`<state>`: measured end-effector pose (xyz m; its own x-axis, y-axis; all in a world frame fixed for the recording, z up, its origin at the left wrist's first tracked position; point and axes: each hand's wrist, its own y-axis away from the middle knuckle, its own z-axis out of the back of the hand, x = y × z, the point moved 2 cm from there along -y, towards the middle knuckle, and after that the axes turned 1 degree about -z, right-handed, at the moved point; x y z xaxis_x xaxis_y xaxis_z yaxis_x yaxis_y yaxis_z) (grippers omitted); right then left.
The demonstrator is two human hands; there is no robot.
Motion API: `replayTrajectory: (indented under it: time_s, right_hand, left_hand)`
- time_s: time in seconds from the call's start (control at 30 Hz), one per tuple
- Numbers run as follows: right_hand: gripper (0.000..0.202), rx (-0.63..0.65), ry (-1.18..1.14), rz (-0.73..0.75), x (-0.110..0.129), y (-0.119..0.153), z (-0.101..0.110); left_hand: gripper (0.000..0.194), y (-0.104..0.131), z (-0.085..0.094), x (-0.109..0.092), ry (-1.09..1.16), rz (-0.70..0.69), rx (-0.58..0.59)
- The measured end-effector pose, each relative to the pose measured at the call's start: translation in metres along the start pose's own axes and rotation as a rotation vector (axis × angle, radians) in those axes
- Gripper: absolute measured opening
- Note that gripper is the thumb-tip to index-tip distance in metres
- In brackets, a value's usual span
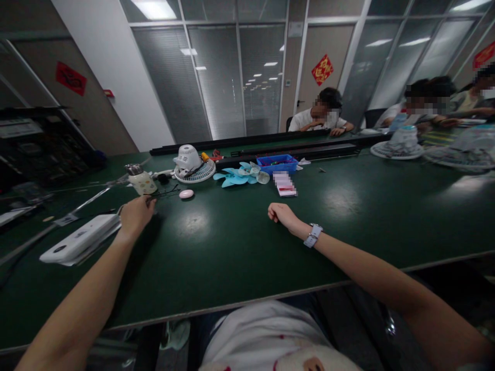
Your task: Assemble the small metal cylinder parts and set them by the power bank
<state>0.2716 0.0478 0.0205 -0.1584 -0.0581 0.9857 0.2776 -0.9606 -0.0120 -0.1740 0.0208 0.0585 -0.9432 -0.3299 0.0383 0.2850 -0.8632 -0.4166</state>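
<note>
My left hand (137, 214) is at the left of the green table, its fingers closed on one end of a thin dark object (168, 192) that looks like a pair of glasses. Just behind it stands a cream bottle (142, 181) with a metal lid, and a white box-like device (83, 238) lies beside my wrist. A pale pink oval item (186, 194) rests to the right of the dark object. My right hand (284, 214) lies on the table with curled fingers and nothing visible in them, in front of a pink and white packet (284, 184).
Across the table (232, 247) lie a white fan part (188, 158), blue fan blades (242, 175) and a blue tray (277, 164). Black rails run behind them. A person (323, 114) sits opposite, with others at the right. Dark equipment (42, 144) stands at the far left.
</note>
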Motion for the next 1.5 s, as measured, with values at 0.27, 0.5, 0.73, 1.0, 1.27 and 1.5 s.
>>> replayTrajectory:
  time_s: [0.27, 0.5, 0.73, 1.0, 1.27, 1.5]
  right_hand:
    - [0.021, -0.001, 0.000, 0.007, -0.005, -0.003, 0.000]
    - [0.024, 0.023, 0.041, 0.022, -0.005, -0.002, -0.001]
    - [0.017, 0.070, 0.140, 0.209, 0.001, 0.014, -0.015]
    - [0.032, 0.230, 0.253, 0.375, 0.021, 0.040, -0.043]
    - [0.025, 0.178, 0.277, 0.339, 0.023, 0.034, -0.049]
    - [0.033, 0.093, 0.175, 0.347, 0.019, 0.024, -0.031]
  left_hand:
    - [0.055, -0.003, -0.003, -0.006, 0.038, -0.023, 0.053]
    - [0.049, 0.027, 0.006, -0.090, 0.387, -0.298, 0.044]
    - [0.079, 0.106, 0.016, -0.181, 0.963, -0.580, 0.127]
    - [0.083, 0.131, 0.011, -0.204, 1.290, -0.590, 0.408]
    - [0.078, 0.132, 0.011, -0.204, 1.267, -0.584, 0.422]
    - [0.074, 0.133, 0.017, -0.205, 1.202, -0.628, 0.364]
